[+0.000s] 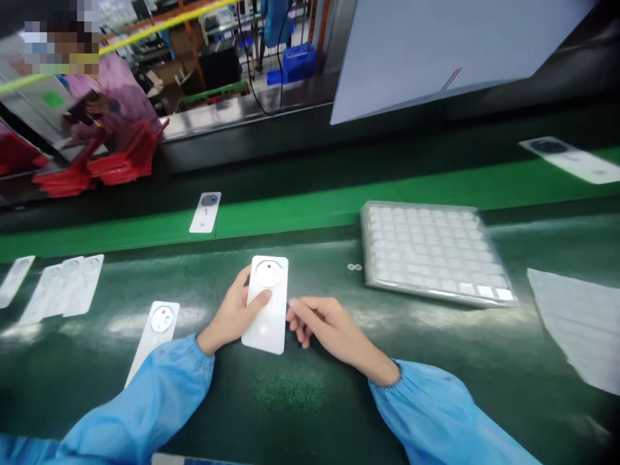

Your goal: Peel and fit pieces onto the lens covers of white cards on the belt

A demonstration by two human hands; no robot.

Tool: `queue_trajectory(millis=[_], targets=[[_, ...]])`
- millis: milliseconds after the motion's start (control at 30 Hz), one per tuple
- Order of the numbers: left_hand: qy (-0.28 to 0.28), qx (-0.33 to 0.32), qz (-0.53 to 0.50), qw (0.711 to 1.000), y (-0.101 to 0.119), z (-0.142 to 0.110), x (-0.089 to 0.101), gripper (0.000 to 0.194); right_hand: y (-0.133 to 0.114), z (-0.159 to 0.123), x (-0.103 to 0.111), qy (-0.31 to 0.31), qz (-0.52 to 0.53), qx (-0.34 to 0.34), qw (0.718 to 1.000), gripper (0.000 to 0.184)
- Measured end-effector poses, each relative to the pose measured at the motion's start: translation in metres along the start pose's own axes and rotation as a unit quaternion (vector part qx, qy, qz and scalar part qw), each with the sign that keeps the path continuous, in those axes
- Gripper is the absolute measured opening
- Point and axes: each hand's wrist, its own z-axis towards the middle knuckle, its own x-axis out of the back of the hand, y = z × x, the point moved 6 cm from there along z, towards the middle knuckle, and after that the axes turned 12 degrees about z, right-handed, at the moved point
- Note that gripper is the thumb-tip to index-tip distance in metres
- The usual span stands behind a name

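My left hand (231,311) grips the lower left side of a white rectangular card (265,323), with the thumb lying across its face. A round clear disc (267,273) sits near the card's far end. My right hand (323,321) lies just beyond the card's right edge, fingers loosely curled and holding nothing. Left of my left sleeve, a similar card with a round insert (161,319) lies on the dark green mat (290,391), its lower end hidden by the sleeve.
Several similar cards (72,286) lie at the mat's left. Another card (206,212) rests on the green belt (290,216). A plastic-wrapped tray of white pieces (431,252) and a pale sheet (576,326) are on the right. Beyond, a person in a pink sleeve (113,90) stands near red items (99,165).
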Motion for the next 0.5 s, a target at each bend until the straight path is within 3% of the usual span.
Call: queue_trajectory(millis=[133,267,400,500], targets=[[0.072,-0.034,0.099,0.992,0.027,0.066,0.017,0.065,0.0,0.005,0.004,-0.026,0.03,-0.02,0.999,0.06],[0.148,-0.054,0.15,0.976,0.074,0.123,0.039,0.042,0.003,0.011,0.01,-0.061,0.077,-0.048,0.994,0.062],[0.185,-0.052,0.199,0.961,0.116,0.136,0.069,0.038,0.005,0.016,0.014,-0.068,0.133,-0.04,0.988,0.062],[0.197,-0.043,0.225,0.953,0.13,0.129,0.094,0.039,0.004,0.018,0.012,-0.082,0.136,-0.037,0.987,0.061]])
